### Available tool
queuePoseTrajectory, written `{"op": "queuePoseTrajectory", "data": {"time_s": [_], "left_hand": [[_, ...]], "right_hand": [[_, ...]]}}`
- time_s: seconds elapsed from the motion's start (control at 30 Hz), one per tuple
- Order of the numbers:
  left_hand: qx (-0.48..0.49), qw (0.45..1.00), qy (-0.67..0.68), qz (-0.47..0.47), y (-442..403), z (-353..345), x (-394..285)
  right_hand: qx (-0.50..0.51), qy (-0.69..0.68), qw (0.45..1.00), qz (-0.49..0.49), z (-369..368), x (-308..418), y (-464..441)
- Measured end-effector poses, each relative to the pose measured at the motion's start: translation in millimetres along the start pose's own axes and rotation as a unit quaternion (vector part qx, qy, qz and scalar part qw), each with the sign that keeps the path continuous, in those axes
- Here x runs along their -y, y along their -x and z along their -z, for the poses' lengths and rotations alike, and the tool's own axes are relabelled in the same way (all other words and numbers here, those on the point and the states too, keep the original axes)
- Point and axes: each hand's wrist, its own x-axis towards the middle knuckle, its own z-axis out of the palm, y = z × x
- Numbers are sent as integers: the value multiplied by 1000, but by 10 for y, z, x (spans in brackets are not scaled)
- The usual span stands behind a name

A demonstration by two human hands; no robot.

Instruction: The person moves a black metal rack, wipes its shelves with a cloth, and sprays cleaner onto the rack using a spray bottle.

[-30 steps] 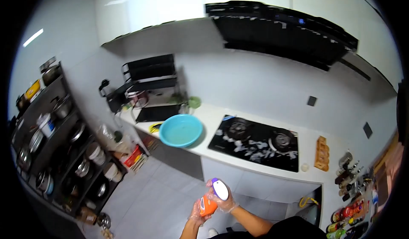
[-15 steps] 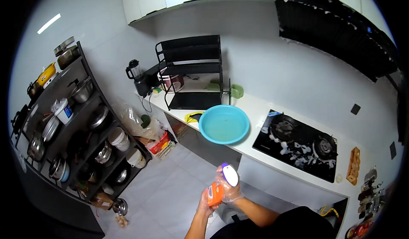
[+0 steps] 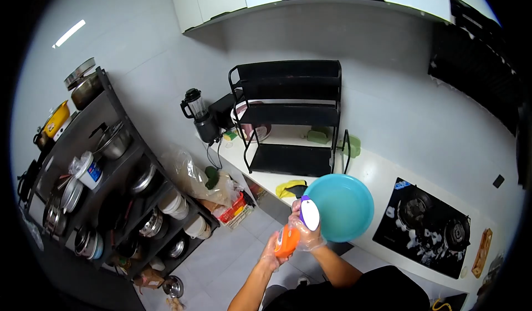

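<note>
Both my hands wear clear plastic gloves and are close together in front of the counter. My left hand [image 3: 270, 254] is wrapped round an orange bottle [image 3: 287, 241]. In my right hand [image 3: 312, 239] is a purple-and-white oval object [image 3: 310, 213], its white face turned up; its underside is hidden. The two held things are side by side, and I cannot tell whether they touch. Just beyond my right hand, a blue basin [image 3: 346, 208] sits at the counter's edge. A yellow-and-black cloth [image 3: 290, 188] lies left of the basin.
A black tiered rack [image 3: 291, 113] and a blender [image 3: 200, 117] stand on the counter [image 3: 372, 164]. To the right, white foam covers parts of the black gas stove [image 3: 425, 225]. Shelving [image 3: 126, 101] full of pots is at left. Bags and a red basket [image 3: 233, 208] stand on the floor.
My view has turned left and tilted, so the rack, basin and stove appear farther right and lower. Both hands keep their holds and now appear nearer the basin.
</note>
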Motion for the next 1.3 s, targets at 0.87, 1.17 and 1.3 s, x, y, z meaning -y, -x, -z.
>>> {"op": "queuePoseTrajectory", "data": {"time_s": [0.87,1.17,1.3], "left_hand": [[37,824,-224,-519,-2255,658,-4847],[4,734,-340,-587,-2394,291,-5509],[16,758,-332,-561,-2361,100,-5714]], "right_hand": [[-87,491,866,-23,-1770,-68,-4256],[-141,474,865,-83,-1476,39,-4655],[-144,473,865,-84,-1392,-25,-4837]]}}
